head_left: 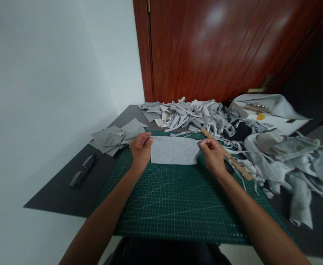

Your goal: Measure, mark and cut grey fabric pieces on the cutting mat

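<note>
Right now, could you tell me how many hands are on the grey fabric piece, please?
2: the left hand pinches its left edge and the right hand its right edge, holding the fabric piece above the cutting mat. No other person's hands are in view.

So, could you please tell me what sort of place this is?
Probably a small home sewing or craft corner: a green cutting mat on a dark table, a heap of grey fabric scraps by a wooden door, and both hands holding a grey fabric piece.
</note>
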A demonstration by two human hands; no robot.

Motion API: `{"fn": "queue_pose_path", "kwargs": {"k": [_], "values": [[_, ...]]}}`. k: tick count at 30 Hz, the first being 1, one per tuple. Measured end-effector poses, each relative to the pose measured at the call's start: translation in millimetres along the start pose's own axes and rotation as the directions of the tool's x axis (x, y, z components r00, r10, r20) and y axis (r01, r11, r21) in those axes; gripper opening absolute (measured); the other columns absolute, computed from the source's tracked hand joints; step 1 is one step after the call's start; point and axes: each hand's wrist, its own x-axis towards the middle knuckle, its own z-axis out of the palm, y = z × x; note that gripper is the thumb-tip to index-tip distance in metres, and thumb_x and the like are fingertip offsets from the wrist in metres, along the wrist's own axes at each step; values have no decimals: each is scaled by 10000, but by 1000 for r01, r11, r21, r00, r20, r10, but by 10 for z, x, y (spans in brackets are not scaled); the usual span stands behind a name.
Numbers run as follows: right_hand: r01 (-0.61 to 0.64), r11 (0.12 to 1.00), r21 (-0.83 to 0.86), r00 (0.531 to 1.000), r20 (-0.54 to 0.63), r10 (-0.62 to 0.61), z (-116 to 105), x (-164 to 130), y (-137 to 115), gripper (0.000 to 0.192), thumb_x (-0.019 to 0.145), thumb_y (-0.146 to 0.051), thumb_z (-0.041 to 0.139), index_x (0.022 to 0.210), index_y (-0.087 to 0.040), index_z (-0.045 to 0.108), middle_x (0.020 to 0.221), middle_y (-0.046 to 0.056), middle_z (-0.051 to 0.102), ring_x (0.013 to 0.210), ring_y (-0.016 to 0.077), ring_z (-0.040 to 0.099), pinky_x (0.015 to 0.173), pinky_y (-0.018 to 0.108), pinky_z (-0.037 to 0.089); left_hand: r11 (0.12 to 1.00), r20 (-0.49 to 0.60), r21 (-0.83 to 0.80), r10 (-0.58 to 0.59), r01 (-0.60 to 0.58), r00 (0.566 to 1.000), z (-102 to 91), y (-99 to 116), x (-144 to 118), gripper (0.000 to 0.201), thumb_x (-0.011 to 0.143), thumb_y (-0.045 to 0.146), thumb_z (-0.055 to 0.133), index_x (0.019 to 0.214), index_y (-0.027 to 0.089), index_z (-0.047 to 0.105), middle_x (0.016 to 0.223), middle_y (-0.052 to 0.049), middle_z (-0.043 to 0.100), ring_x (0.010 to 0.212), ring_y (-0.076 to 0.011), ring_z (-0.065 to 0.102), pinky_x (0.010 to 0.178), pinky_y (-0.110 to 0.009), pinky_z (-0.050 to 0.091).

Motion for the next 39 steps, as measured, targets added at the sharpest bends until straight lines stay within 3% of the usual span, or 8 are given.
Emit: {"fn": "queue_pose_path", "kwargs": {"k": [18, 27, 34, 39], "values": [[-104, 972, 212, 993, -38, 115, 25, 56, 52, 363, 613, -377, 979, 818, -276, 697, 761, -32, 666, 686, 149, 579, 681, 285, 487, 993, -11, -105, -59, 57, 998, 2, -4, 43, 234, 681, 260, 831, 906, 221, 778, 863, -29, 791, 781, -157, 733, 704, -245, 589], [-161, 983, 93, 986, 59, 156, -20, 68, 79, 374, 645, -489, 927, 835, -278, 683, 723, -18, 654, 677, 190, 596, 680, 347, 494, 994, -19, -100, -50, 48, 999, -1, 24, 50, 242, 681, 307, 829, 896, 226, 755, 852, -23, 778, 769, -153, 711, 710, -261, 574], [-230, 969, 95, 961, 180, 210, -10, 9, 35, 415, 687, -567, 903, 803, -276, 631, 715, -30, 615, 640, 169, 556, 597, 299, 468, 979, -8, -187, -86, 83, 996, -28, -8, 89, 327, 675, 346, 861, 938, 226, 707, 902, -23, 768, 796, -145, 705, 729, -251, 561], [-299, 943, 142, 936, 235, 262, 51, -92, 18, 485, 698, -545, 916, 979, -297, 608, 744, -50, 635, 593, 158, 572, 547, 277, 462, 972, 69, -196, -118, 129, 991, -46, 9, 91, 477, 648, 378, 905, 1030, 211, 673, 796, -3, 743, 681, -140, 687, 659, -250, 546]]}}
